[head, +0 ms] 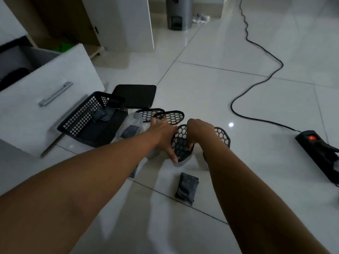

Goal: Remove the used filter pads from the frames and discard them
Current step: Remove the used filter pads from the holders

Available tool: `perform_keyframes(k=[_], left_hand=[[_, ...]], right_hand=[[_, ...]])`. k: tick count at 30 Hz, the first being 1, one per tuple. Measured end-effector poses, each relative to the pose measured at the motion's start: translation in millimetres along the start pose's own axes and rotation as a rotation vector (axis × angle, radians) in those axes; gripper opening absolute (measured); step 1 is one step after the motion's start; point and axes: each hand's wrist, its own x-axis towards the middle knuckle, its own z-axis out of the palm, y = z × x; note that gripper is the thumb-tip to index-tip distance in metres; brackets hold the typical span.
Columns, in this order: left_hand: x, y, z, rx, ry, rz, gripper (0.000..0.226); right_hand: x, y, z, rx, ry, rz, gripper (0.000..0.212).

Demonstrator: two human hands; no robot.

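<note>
I'd call this about half done: two emptied frames (pixel 159 114) lie on the floor beyond my hands, and a pulled filter pad (pixel 187 188) lies nearer me. My left hand (pixel 165 136) grips the tilted honeycomb frame (pixel 180 143), thumb along its rim. My right hand (pixel 198 132) curls its fingers into it, perhaps pinching the dark pad inside. Another frame (pixel 222 134) waits behind my right wrist.

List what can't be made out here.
Head view:
- Right hand grip: fingers hidden behind its own wrist and the frame.
- Second frame: mostly behind the right forearm.
- Power strip: cut by right edge.
- Drawer contents: dark, blurred.
</note>
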Motion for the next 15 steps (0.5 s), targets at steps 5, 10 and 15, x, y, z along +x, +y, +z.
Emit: perform_keyframes(k=[5,10,15], left_hand=[[0,-7,5,-0.017,-0.004,0.052,0.117],[3,-19,21,-0.117,0.118,0.127,0.114],[14,-42,31,-0.049,0.288,0.299,0.114]], right_hand=[[9,-20,-1,-0.017,-0.036,0.053,0.068],[19,-13,20,-0.029,0.015,0.097,0.066],[32,-11,19,0.010,-0.008,0.111,0.075]])
